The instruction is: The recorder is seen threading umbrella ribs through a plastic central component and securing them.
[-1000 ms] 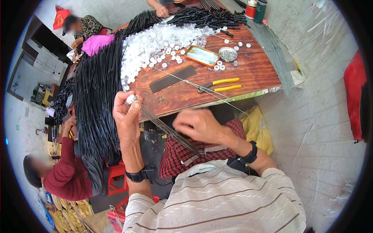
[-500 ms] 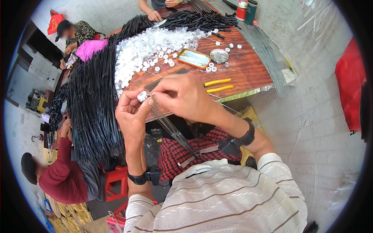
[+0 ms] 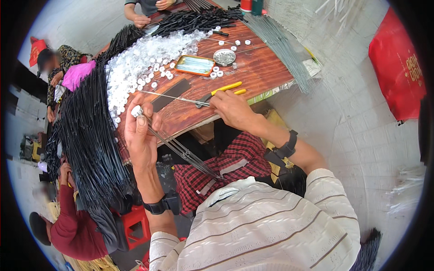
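My left hand (image 3: 143, 131), closed, pinches a small white round cap (image 3: 136, 111) between thumb and fingers. From it a bundle of thin metal ribs (image 3: 183, 151) slants down toward my lap. My right hand (image 3: 233, 110) is over the table's near edge, its fingers curled together at the end of a thin metal rod (image 3: 176, 98). The rod reaches left across the table toward the white caps. Yellow-handled pliers (image 3: 227, 88) lie right beside these fingers, one handle partly covered by the hand. The exact fingertip grip is partly hidden.
White caps and clear plastic pieces (image 3: 140, 58) are heaped on the wooden table (image 3: 266, 58). Near them sit an orange-rimmed tray (image 3: 195, 65) and a round dish (image 3: 224, 57). Black rods (image 3: 86, 131) hang over the left edge; grey rods (image 3: 282, 54) lie right. Co-workers sit left and opposite.
My right hand has left the cap and moved right, down to the pliers and the thin rod. My left hand still holds the cap. The whole view has shifted.
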Available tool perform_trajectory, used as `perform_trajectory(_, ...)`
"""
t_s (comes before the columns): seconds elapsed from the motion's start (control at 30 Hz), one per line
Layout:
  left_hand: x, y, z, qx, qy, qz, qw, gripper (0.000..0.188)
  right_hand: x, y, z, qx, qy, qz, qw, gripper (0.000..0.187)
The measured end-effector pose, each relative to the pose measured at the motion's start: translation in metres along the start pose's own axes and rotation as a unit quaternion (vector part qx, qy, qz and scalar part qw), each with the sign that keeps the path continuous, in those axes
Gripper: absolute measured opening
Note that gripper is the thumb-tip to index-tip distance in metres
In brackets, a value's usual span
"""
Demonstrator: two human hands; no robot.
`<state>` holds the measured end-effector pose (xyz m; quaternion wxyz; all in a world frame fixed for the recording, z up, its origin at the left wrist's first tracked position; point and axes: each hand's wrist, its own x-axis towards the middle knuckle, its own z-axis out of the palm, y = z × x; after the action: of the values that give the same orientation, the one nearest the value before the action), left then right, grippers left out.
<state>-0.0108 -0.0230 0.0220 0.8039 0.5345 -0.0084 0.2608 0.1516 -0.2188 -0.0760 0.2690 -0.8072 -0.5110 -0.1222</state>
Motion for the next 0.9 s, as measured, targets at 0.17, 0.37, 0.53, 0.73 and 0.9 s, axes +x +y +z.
perform_trajectory(0.17,0.004,-0.004,0.003,0.018,-0.044,0.002,0.999,0.055,0.009,0.022,0.011,0.036,-0.013,0.013,0.999,0.015)
perform_trajectory(0.37,0.0,-0.011,0.007,0.015,-0.061,0.005,0.998,0.05,0.014,0.015,0.008,-0.045,0.002,0.031,0.999,0.015)
perform_trajectory(0.53,-0.002,-0.009,0.017,-0.031,-0.062,0.008,0.998,0.051,0.015,0.015,0.008,-0.08,0.012,0.015,0.997,0.014)
perform_trajectory(0.73,-0.001,-0.015,0.021,-0.042,-0.016,0.004,0.999,0.05,0.036,0.05,-0.008,-0.15,0.084,-0.061,0.983,0.016)
perform_trajectory(0.9,0.006,-0.029,0.011,0.003,0.034,0.059,0.998,0.044,0.049,0.017,-0.022,0.041,0.065,-0.054,0.996,0.013)
